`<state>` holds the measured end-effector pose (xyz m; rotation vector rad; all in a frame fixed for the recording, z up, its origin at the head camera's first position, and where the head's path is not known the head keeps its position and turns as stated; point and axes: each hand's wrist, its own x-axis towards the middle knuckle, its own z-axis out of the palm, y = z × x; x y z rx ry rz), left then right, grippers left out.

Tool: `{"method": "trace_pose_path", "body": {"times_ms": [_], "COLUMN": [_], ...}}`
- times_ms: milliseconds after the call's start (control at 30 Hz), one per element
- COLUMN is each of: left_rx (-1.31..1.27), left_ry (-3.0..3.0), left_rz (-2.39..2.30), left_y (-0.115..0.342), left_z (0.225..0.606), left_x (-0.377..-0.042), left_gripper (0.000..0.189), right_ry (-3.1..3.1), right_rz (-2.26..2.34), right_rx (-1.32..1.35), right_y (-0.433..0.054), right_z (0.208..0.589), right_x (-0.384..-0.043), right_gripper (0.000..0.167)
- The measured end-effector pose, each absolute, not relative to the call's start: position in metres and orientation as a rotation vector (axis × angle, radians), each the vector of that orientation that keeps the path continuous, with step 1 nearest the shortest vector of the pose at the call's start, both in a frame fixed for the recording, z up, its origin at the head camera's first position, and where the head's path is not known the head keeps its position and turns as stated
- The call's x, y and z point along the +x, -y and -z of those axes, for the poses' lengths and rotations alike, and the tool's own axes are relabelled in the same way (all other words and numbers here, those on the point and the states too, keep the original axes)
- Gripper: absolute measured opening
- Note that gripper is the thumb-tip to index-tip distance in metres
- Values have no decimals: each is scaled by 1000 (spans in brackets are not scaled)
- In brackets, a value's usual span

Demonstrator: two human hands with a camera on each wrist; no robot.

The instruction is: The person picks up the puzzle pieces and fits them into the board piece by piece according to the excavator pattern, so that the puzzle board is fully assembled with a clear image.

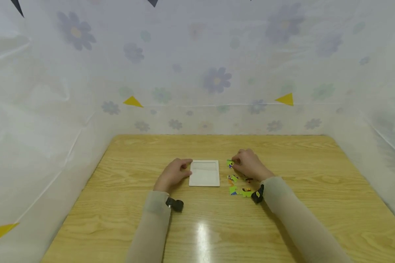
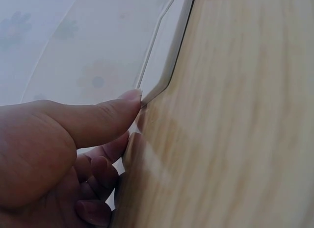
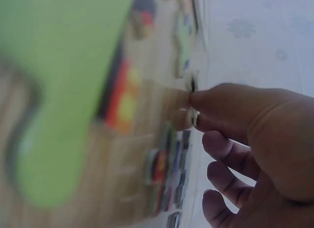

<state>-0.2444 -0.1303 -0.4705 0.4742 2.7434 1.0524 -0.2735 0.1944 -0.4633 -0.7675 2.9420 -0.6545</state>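
Observation:
A square white tray [image 1: 204, 174] with a raised rim lies on the table. My left hand [image 1: 174, 173] is at its left side, thumb and forefinger apart and touching the edge; in the left wrist view the thumb [image 2: 105, 117] meets the tray's corner [image 2: 159, 76]. To the right of the tray, my right hand [image 1: 249, 165] pinches a green jigsaw piece [image 1: 230, 163] between thumb and forefinger. Closer to me lie several colourful jigsaw pieces [image 1: 233, 190], partly hidden by the right hand and wrist. One green piece [image 3: 64, 90] looms blurred in the right wrist view.
The wood-grain table [image 1: 125, 219] has a white flower-patterned curtain [image 1: 197, 54] behind it and at both sides. Yellow triangles [image 1: 285, 99] mark the curtain. Black straps [image 1: 175, 204] sit on both wrists.

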Motion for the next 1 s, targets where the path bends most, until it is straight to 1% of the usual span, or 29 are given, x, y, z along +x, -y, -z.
{"method": "trace_pose_path", "body": {"times_ms": [133,267,533,767,1000], "left_rx": [476,458,444,432,442], "left_ry": [-2736,-2740,-2734,-2750,-2748], "left_rz": [-1058,-1079,-1052,-1039,-1051], "left_y": [129,129,127,126,125], "left_z": [469,467,468,467,464], "left_x": [-244,-245,-247,-246,-244], "left_gripper": [48,48,48,47,48], "right_ry": [-2899,-2853,-2869,-2858,-2862], "right_rz": [746,821,743,690,702], "right_rx": [-746,-782,-911,-864,-840], "right_y": [-187,-172,-136,-108,-92], "right_z": [456,451,454,455,461], "right_x": [-271,-273,-277,-280,-282], "right_gripper": [25,28,24,24,24]}}
